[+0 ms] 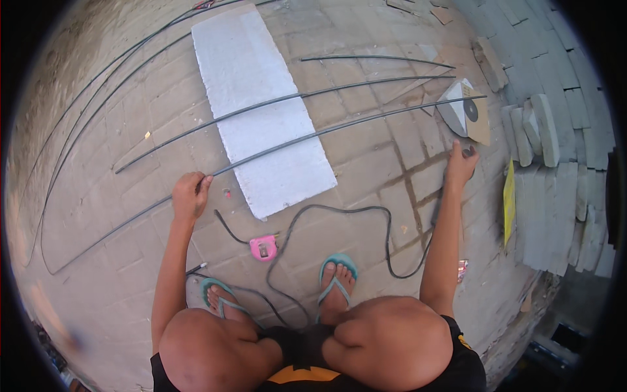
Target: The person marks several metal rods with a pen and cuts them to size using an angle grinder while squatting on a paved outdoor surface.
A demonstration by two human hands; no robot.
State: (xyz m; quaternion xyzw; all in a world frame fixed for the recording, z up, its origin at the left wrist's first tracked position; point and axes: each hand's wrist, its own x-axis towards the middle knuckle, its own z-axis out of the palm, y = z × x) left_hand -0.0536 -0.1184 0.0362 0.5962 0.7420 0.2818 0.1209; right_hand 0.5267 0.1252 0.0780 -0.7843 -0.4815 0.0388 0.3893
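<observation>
My left hand (191, 194) is closed round a long thin dark metal rod (281, 145), pinching it left of a white slab (271, 85). This rod crosses over the slab, and its right end reaches a round grey disc (450, 116) lying with white paper and brown cardboard (481, 127). Just below the disc, my right hand (461, 164) is closed on a small dark grey thing, mostly hidden by the fingers. Farther off, a second rod (261, 104) also lies across the slab, and a shorter rod (375, 57) lies to its right.
A pink tape measure (263, 247) and a black cable (366, 209) lie before my sandalled feet (337, 281). Long bent rods (98, 91) curve along the left. Stacked grey slabs (545, 202) stand at right, with a yellow sheet (509, 199) beside them.
</observation>
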